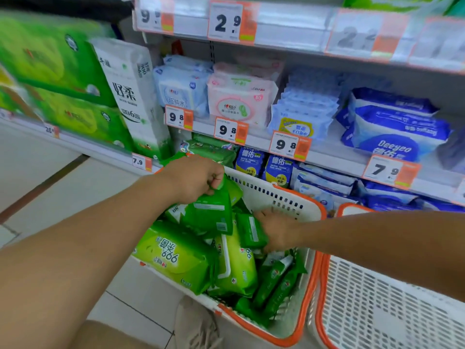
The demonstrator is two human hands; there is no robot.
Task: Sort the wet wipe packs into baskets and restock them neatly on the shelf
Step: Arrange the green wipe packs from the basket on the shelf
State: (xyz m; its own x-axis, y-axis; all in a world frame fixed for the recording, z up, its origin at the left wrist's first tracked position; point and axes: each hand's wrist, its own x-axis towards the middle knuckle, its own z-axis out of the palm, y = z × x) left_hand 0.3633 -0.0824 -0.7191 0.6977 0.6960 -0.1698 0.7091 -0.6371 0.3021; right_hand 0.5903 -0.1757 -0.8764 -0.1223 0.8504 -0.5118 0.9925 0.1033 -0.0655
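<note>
Over the orange-rimmed basket (289, 197), the left hand (193, 177) pinches a green wipe pack (211, 215) by its top; the right hand (279, 230) grips a smaller green pack (250, 231); basket piled full, second basket (377, 311) bare, so restocking the shelf (327, 154) looks barely begun.

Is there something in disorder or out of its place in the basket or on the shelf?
Yes. The green wipe packs lie jumbled in the basket, tilted and on edge, not stacked. The left hand lifts one green pack; the right hand grips a smaller pack. The shelf's blue packs lean unevenly.
</note>
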